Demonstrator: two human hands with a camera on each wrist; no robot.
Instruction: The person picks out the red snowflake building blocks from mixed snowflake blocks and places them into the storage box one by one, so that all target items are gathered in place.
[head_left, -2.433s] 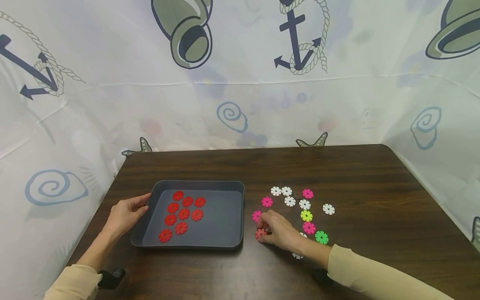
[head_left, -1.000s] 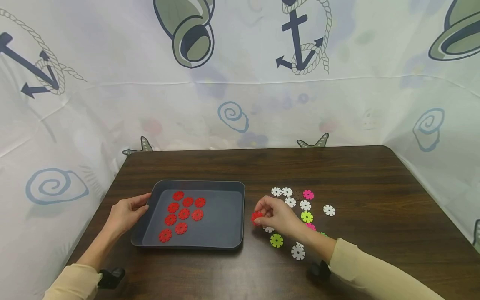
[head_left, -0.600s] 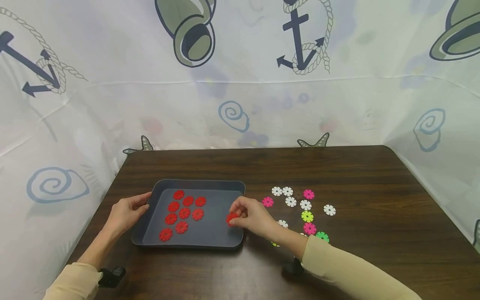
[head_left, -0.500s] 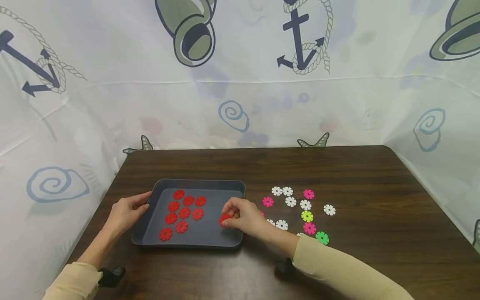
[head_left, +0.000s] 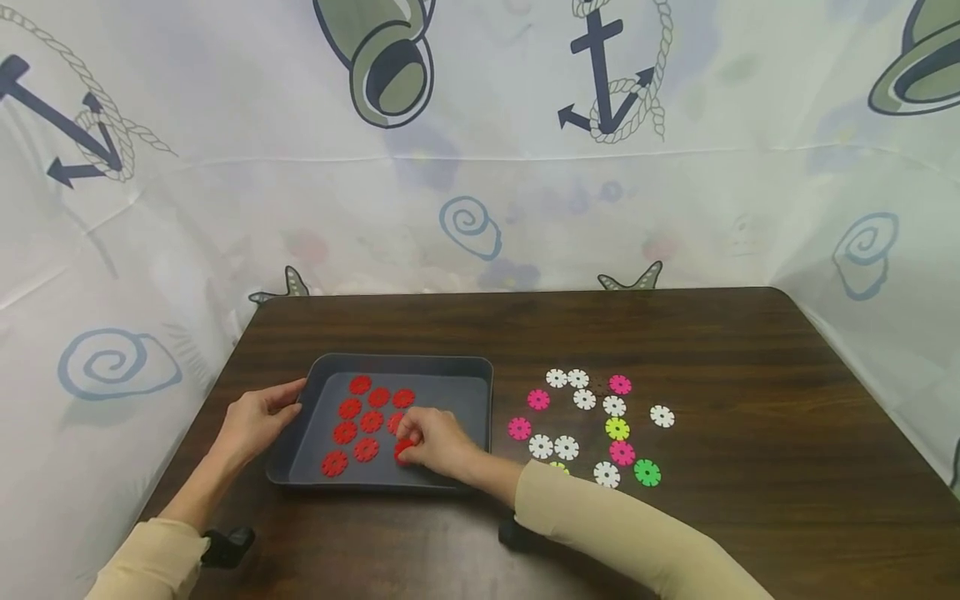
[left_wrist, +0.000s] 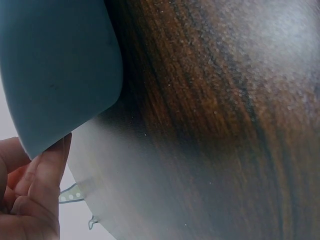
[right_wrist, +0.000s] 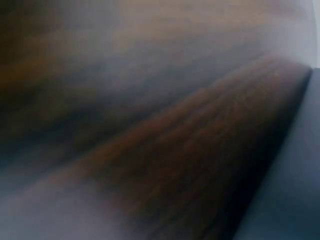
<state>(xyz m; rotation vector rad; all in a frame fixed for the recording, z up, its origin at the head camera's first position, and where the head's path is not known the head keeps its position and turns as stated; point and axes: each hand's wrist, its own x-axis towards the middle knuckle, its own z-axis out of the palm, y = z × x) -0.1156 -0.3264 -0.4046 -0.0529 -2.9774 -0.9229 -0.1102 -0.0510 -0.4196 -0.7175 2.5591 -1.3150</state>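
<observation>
Head view: right hand (head_left: 438, 442) pinches a red disc (head_left: 403, 450) inside the tray (head_left: 465, 392); left hand (head_left: 255, 421) grips its rim.

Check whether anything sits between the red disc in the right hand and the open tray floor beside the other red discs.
Nothing visible does. The right hand pinches the red disc low over the tray, just right of the red discs already laid there. The floor beneath it looks bare, though the fingers hide part. The left hand grips the tray's left rim.

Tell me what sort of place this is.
Probably a makeshift tabletop recording booth: a dark wooden table walled in by a nautical-print curtain, with a grey tray and loose coloured discs laid out for sorting.
</observation>
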